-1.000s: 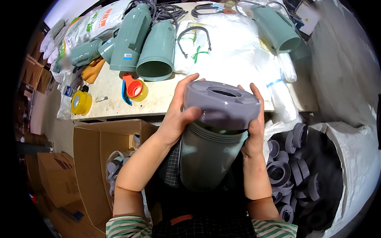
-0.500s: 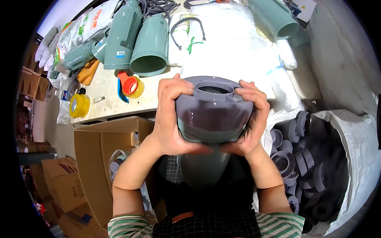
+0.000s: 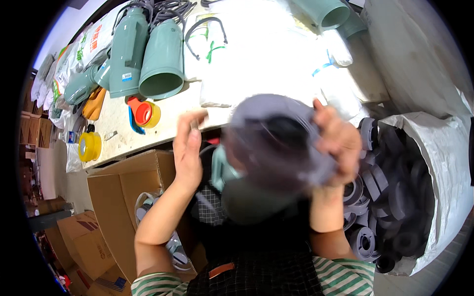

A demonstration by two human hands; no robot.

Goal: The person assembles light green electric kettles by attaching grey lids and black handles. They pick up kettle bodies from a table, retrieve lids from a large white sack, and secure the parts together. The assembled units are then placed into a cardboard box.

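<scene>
a person holds a green flask body (image 3: pixel 237 197) in their lap, in the middle of the view. a grey cap (image 3: pixel 276 138) sits on top of it, blurry. the right hand (image 3: pixel 338 143) wraps its fingers around the cap at 3 o'clock, gripping it tight, maybe to turn it. the left hand (image 3: pixel 186 148) is open and flat at 9 o'clock, beside the cap; if it touches, i cannot tell. a white sack (image 3: pixel 444 148) of more grey caps waits at 4 o'clock, close to reach. more green flasks (image 3: pixel 160 59) lie on the table (image 3: pixel 118 133) at 11 o'clock.
</scene>
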